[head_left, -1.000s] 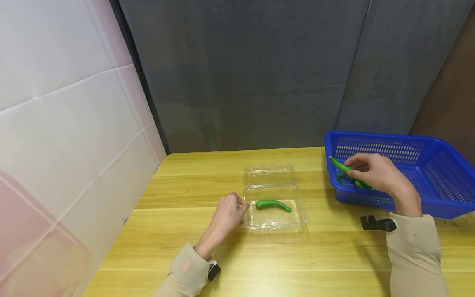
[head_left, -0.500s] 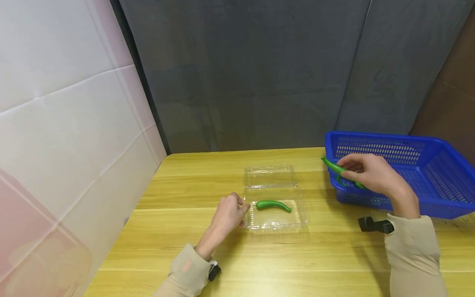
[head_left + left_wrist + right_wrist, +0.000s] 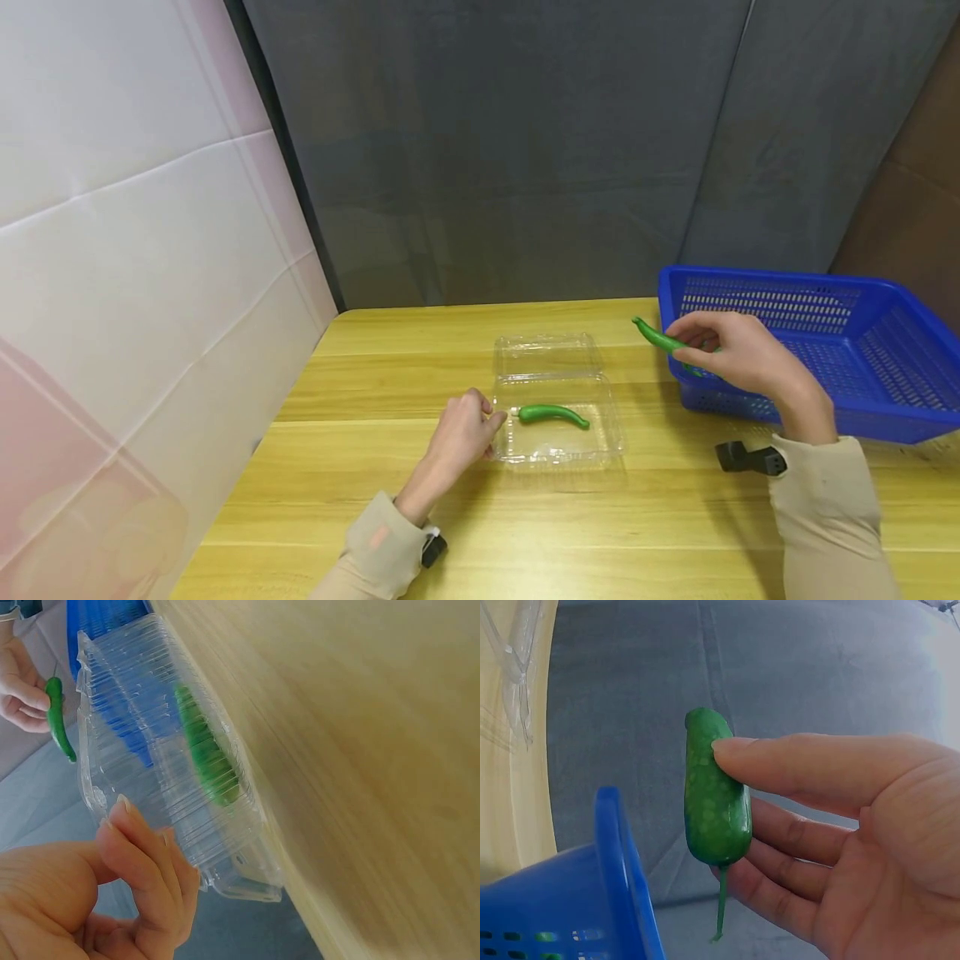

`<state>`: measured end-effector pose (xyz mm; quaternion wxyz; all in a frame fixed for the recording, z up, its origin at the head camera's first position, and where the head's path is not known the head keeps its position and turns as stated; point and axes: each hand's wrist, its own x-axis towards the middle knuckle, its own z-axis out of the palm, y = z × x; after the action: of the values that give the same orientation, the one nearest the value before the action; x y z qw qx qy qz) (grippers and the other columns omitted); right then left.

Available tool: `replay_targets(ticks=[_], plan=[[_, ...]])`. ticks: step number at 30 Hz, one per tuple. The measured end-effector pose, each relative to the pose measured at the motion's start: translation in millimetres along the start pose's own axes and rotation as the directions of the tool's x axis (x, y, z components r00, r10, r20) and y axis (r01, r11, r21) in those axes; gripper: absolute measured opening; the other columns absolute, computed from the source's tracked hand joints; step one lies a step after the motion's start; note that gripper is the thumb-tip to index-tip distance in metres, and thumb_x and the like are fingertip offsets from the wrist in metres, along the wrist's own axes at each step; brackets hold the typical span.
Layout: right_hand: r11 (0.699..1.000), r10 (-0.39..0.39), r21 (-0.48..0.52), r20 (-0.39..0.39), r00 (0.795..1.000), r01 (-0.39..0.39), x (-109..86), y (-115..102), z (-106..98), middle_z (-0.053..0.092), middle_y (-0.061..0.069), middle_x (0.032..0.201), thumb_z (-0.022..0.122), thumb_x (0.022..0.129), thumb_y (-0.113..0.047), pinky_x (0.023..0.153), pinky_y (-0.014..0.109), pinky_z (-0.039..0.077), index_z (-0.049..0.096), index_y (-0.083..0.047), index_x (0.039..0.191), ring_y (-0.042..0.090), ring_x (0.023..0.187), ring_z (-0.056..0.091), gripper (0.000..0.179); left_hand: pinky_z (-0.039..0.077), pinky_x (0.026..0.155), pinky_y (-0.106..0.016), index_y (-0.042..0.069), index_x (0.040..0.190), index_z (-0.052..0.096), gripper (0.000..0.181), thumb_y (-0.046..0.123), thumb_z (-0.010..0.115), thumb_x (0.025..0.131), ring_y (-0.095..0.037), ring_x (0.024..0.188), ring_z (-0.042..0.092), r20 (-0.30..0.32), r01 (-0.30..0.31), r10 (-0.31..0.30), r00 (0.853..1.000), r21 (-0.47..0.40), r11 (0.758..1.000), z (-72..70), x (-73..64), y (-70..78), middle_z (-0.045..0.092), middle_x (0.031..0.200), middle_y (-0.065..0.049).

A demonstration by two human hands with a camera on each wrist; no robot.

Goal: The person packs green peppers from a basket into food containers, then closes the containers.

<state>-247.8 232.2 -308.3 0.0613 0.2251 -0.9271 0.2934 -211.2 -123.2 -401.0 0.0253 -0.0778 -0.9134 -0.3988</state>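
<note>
A clear plastic clamshell box [image 3: 611, 429] stands with its lid folded back on the table, one green chili pepper [image 3: 553, 414] lying inside. At the box's left edge my left hand [image 3: 457, 429] pinches the rim with curled fingers; the left wrist view shows the fingertips at the box wall [image 3: 112, 769]. My right hand [image 3: 738, 350] holds a second green chili pepper [image 3: 654, 335] over the left side of the blue basket [image 3: 772, 275]. Seen by the right wrist camera, thumb and fingers grip this pepper [image 3: 716, 795], its thin stem pointing down.
The perforated basket fills the right end of the wooden table [image 3: 360, 467]. More green shows through its holes in the right wrist view, mostly hidden behind my right hand in the head view. A grey cloth [image 3: 487, 167] hangs behind, a pale panel [image 3: 150, 250] at left.
My right hand has moved left with the chili pepper, whose tip now sticks out past the basket's left rim. The left hand, box and pepper inside have stayed put.
</note>
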Motion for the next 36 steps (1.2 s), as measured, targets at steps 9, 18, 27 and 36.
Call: replay_targets(ticks=[9, 18, 27, 36], plan=[[1.0, -0.028, -0.011, 0.027, 0.999, 0.029, 2.8, -6.2, 5.5, 0.071, 0.001, 0.093, 0.075, 0.092, -0.011, 0.077, 0.034, 0.059, 0.072, -0.003, 0.111, 0.018, 0.086, 0.067, 0.02, 0.043, 0.032, -0.02, -0.012, 0.1, 0.058, 0.018, 0.005, 0.066, 0.097, -0.008, 0.039, 0.057, 0.003, -0.001, 0.001, 1.0, -0.001, 1.0, 0.4, 0.5, -0.1, 0.06, 0.06, -0.005], [0.998, -0.065, 0.01, 0.087, 0.994, 0.065, 4.6, -13.2, 10.5, 0.07, -0.002, 0.092, 0.075, 0.091, -0.008, 0.078, 0.038, 0.058, 0.072, -0.004, 0.111, 0.016, 0.085, 0.065, 0.02, 0.044, 0.032, -0.019, -0.012, 0.101, 0.058, 0.019, 0.005, 0.066, 0.097, -0.008, 0.04, 0.058, 0.009, 0.01, -0.01, 1.0, -0.003, 1.0, -0.3, -0.1, 1.3, 0.059, 0.062, -0.005], [0.99, -0.138, 0.04, 0.123, 0.983, 0.134, 5.7, -16.1, 15.4, 0.07, -0.004, 0.094, 0.075, 0.092, -0.008, 0.077, 0.038, 0.059, 0.072, -0.004, 0.112, 0.013, 0.086, 0.065, 0.021, 0.044, 0.033, -0.019, -0.011, 0.101, 0.058, 0.019, 0.005, 0.065, 0.098, -0.011, 0.042, 0.06, 0.017, 0.022, -0.022, 1.0, -0.013, 1.0, -0.6, -0.3, 3.4, 0.06, 0.061, -0.006], [0.986, -0.165, 0.059, 0.157, 0.974, 0.158, 6.9, -17.4, 18.7, 0.07, -0.005, 0.095, 0.074, 0.092, -0.008, 0.075, 0.032, 0.059, 0.072, -0.003, 0.113, 0.012, 0.085, 0.066, 0.022, 0.043, 0.033, -0.018, -0.012, 0.103, 0.058, 0.019, 0.005, 0.065, 0.098, -0.013, 0.043, 0.061, 0.025, 0.024, -0.023, 0.999, -0.021, 0.999, -0.4, -1.1, 3.6, 0.06, 0.061, -0.006]])
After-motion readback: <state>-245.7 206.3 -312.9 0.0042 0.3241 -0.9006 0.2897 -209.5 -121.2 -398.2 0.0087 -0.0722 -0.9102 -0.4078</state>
